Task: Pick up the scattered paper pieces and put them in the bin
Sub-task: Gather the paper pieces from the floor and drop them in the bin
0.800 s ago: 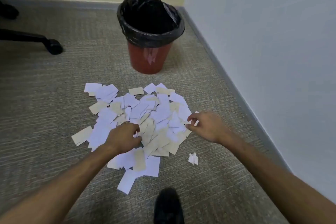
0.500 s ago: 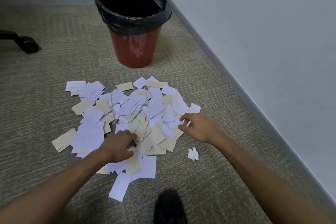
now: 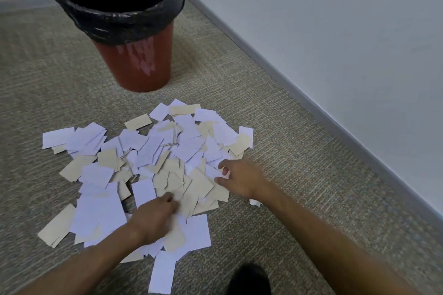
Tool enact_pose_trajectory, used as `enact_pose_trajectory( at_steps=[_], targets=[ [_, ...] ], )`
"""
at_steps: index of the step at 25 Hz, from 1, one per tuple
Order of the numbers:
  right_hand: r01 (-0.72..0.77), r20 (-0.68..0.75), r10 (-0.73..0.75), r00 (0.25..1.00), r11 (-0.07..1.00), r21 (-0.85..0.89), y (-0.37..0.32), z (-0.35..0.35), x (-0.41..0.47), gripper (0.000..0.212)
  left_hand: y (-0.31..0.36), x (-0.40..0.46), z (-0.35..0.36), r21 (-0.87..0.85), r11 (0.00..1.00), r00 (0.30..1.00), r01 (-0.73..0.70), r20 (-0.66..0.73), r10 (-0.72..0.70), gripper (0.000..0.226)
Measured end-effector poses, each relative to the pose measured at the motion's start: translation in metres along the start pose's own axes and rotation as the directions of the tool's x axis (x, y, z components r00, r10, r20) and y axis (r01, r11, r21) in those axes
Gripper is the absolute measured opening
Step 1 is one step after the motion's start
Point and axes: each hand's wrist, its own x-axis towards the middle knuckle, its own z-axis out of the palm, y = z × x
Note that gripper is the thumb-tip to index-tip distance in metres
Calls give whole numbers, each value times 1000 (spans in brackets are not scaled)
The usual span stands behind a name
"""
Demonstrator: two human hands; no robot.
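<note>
A heap of white and beige paper pieces lies scattered on the carpet in front of a red bin lined with a black bag. My left hand sits on the near side of the heap, fingers curled into the pieces and gripping some. At the heap's right edge my right hand rests on the papers, its thumb and curved fingers apart around a white piece. A small crumpled white scrap peeks out beside my right wrist.
A pale wall with a grey baseboard runs along the right, close to the bin and heap. The dark toe of my shoe shows at the bottom edge. Grey carpet spreads out to the left.
The view has dropped closer to the heap and bin, and the chair base has left the frame. Both hands have slid inward over the papers, and the left fingers dug further in.
</note>
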Motion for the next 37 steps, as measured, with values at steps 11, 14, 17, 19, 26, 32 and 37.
enact_pose_trajectory(
  at_steps=[11,14,17,19,26,32,37],
  targets=[
    [5,-42,1,999,988,156,-19,53,45,60,-5,29,-25,85,979,982,-187,-9,188,11],
    [-39,-9,46,999,926,376,-8,54,44,44,-5,48,-45,37,991,980,-127,160,119,12],
    [-39,16,35,999,884,465,13,41,48,25,-3,68,-61,-58,989,942,-139,299,150,10],
    [-28,-3,33,999,877,481,31,28,46,19,3,77,-70,-83,975,929,-208,293,224,16],
    [-41,-58,101,993,772,635,90,-11,9,10,15,66,-54,-393,887,969,-242,-51,241,13],
    [-136,-7,159,987,864,485,106,5,-29,13,36,52,-42,-499,839,962,-218,-257,97,27],
    [-189,79,176,981,961,200,106,28,-32,17,14,41,-44,-406,875,921,-264,-377,103,29]
  ],
)
